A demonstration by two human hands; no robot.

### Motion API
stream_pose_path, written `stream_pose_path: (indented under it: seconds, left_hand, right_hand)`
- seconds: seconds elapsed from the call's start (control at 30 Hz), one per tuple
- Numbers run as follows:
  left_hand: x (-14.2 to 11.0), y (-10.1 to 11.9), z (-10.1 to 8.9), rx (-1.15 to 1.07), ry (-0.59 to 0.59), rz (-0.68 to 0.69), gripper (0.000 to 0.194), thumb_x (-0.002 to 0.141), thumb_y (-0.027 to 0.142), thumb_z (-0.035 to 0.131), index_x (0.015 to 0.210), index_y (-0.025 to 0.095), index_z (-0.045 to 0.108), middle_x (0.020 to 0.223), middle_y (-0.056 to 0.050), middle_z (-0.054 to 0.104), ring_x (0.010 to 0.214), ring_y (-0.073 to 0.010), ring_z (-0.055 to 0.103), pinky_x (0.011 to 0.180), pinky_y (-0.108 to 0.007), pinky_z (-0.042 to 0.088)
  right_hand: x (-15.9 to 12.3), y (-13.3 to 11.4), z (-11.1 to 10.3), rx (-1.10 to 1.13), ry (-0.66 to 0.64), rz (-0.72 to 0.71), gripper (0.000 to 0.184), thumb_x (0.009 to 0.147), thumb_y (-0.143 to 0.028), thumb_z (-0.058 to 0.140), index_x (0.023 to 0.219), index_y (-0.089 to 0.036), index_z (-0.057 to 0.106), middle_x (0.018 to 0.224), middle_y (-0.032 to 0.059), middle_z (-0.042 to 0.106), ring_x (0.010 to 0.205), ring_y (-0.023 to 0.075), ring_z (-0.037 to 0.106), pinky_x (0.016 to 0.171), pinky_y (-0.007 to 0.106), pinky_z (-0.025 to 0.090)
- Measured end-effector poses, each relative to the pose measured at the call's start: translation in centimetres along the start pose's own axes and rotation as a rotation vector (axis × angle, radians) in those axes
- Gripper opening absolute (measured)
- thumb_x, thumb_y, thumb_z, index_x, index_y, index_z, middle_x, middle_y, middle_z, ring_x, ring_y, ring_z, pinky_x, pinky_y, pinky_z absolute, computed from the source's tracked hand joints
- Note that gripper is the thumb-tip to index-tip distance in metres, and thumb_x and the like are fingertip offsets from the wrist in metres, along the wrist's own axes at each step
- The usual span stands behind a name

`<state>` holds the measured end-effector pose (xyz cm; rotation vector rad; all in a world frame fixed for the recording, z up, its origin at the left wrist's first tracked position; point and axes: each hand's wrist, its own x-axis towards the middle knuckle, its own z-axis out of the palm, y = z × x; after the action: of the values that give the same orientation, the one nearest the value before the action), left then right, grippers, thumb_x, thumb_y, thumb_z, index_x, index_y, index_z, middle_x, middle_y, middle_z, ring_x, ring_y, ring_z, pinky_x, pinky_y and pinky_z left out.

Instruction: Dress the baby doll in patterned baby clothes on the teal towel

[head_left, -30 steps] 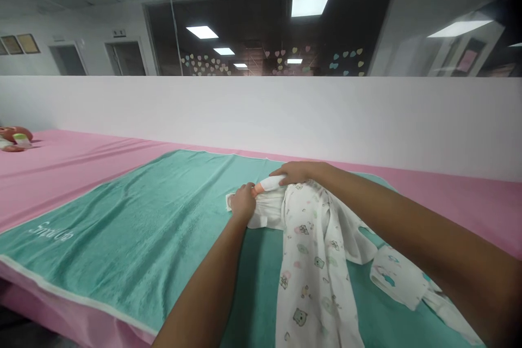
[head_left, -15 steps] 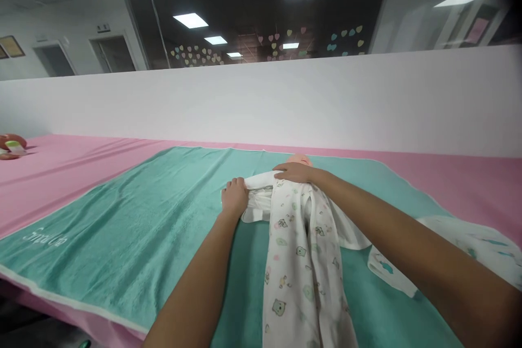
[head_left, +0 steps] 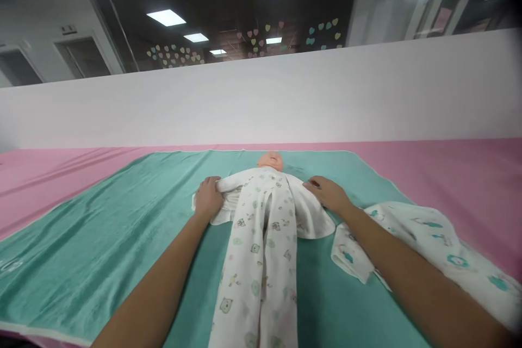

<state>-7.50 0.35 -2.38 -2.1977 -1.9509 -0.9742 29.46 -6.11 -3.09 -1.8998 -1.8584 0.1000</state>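
Observation:
A baby doll (head_left: 269, 161) lies on its back on a teal towel (head_left: 134, 217), its head toward the far side. A white baby outfit (head_left: 261, 239) with printed bears and leaves covers its body, and the long legs run toward me. On the left, my left hand (head_left: 209, 198) is closed around the end of the outfit's sleeve, beside bunched white cloth. Over on the right, my right hand (head_left: 328, 193) has its fingers curled at the upper edge of the other sleeve, pinching the cloth. The doll's arms are hidden under the fabric.
Another white printed baby garment (head_left: 432, 234) lies crumpled at the right, partly under my right forearm. The towel is spread over a pink sheet (head_left: 457, 185). A low white wall (head_left: 261, 103) runs along the far edge.
My right hand has moved from near the doll's neck out to the right sleeve, uncovering the head. My left hand keeps its hold on the left sleeve. The view has turned right.

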Motion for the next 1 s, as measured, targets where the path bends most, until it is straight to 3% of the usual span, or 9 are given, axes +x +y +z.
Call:
stream_pose_path:
  seconds: [0.1, 0.17, 0.23, 0.33, 0.43, 0.57, 0.73, 1.0]
  left_hand:
    - [0.1, 3.3, -1.1, -0.179, 0.052, 0.067, 0.040, 0.074, 0.010, 0.038, 0.110, 0.021, 0.051, 0.117, -0.006, 0.055, 0.111, -0.0214, 0.048, 0.091, -0.034, 0.041]
    - [0.3, 7.0, -1.6, -0.238, 0.002, 0.165, 0.035, 0.078, 0.018, 0.039, 0.109, 0.021, 0.052, 0.116, -0.005, 0.056, 0.111, -0.0208, 0.049, 0.093, -0.033, 0.040]
    - [0.4, 11.4, -1.6, -0.212, -0.141, 0.323, 0.032, 0.082, 0.027, 0.039, 0.110, 0.023, 0.052, 0.117, -0.003, 0.056, 0.110, -0.0206, 0.049, 0.093, -0.033, 0.040]
    - [0.7, 17.3, -0.5, 0.028, -0.422, 0.531, 0.036, 0.077, 0.038, 0.048, 0.110, 0.024, 0.054, 0.117, -0.005, 0.056, 0.110, -0.0243, 0.049, 0.091, -0.037, 0.038]
    - [1.1, 20.2, 1.3, 0.287, -0.532, 0.642, 0.045, 0.071, 0.043, 0.057, 0.109, 0.020, 0.055, 0.118, -0.012, 0.055, 0.113, -0.0302, 0.045, 0.094, -0.046, 0.032]
    - [2.2, 20.0, 2.1, 0.358, -0.628, 0.615, 0.066, 0.062, 0.051, 0.065, 0.119, 0.023, 0.048, 0.126, -0.013, 0.050, 0.116, -0.0331, 0.042, 0.096, -0.050, 0.029]
    - [3.8, 17.9, 0.7, 0.267, -0.716, 0.573, 0.081, 0.058, 0.060, 0.065, 0.129, 0.028, 0.040, 0.137, -0.011, 0.041, 0.126, -0.0328, 0.034, 0.099, -0.047, 0.028]
    - [4.9, 15.9, -0.8, 0.358, -0.745, 0.452, 0.078, 0.062, 0.052, 0.064, 0.132, 0.030, 0.037, 0.140, -0.010, 0.036, 0.128, -0.0341, 0.030, 0.095, -0.045, 0.034]
  right_hand:
    - [0.1, 0.5, -0.6, -0.083, 0.002, 0.117, 0.055, 0.085, -0.061, 0.023, 0.078, -0.021, 0.061, 0.080, 0.0059, 0.065, 0.071, 0.0192, 0.057, 0.057, 0.027, 0.037]
    - [0.2, 1.0, -0.8, -0.119, 0.005, 0.205, 0.056, 0.086, -0.060, 0.021, 0.074, -0.021, 0.060, 0.078, 0.0069, 0.064, 0.071, 0.0202, 0.057, 0.058, 0.028, 0.037]
    - [0.4, 1.6, -0.9, -0.129, 0.002, 0.295, 0.057, 0.087, -0.058, 0.019, 0.077, -0.021, 0.061, 0.083, 0.0088, 0.064, 0.076, 0.0222, 0.058, 0.061, 0.030, 0.039]
    - [0.5, 2.4, -1.1, -0.146, 0.008, 0.413, 0.058, 0.087, -0.055, 0.019, 0.088, -0.019, 0.064, 0.091, 0.0132, 0.064, 0.084, 0.0263, 0.060, 0.067, 0.036, 0.043]
    - [0.6, 2.9, -1.2, -0.150, 0.002, 0.464, 0.061, 0.087, -0.056, 0.020, 0.091, -0.018, 0.066, 0.097, 0.0177, 0.063, 0.091, 0.0303, 0.059, 0.073, 0.042, 0.043]
    - [0.8, 3.2, -1.0, -0.081, -0.009, 0.454, 0.057, 0.086, -0.054, 0.027, 0.084, -0.016, 0.069, 0.098, 0.0192, 0.064, 0.095, 0.0320, 0.058, 0.076, 0.044, 0.043]
    - [1.2, 4.0, -0.9, 0.021, 0.021, 0.434, 0.052, 0.082, -0.059, 0.034, 0.076, -0.020, 0.068, 0.092, 0.0130, 0.066, 0.090, 0.0283, 0.059, 0.071, 0.035, 0.043]
    - [1.6, 6.7, -2.1, 0.168, 0.233, 0.584, 0.060, 0.086, -0.057, 0.020, 0.076, -0.018, 0.063, 0.083, 0.0152, 0.064, 0.077, 0.0259, 0.058, 0.062, 0.034, 0.040]
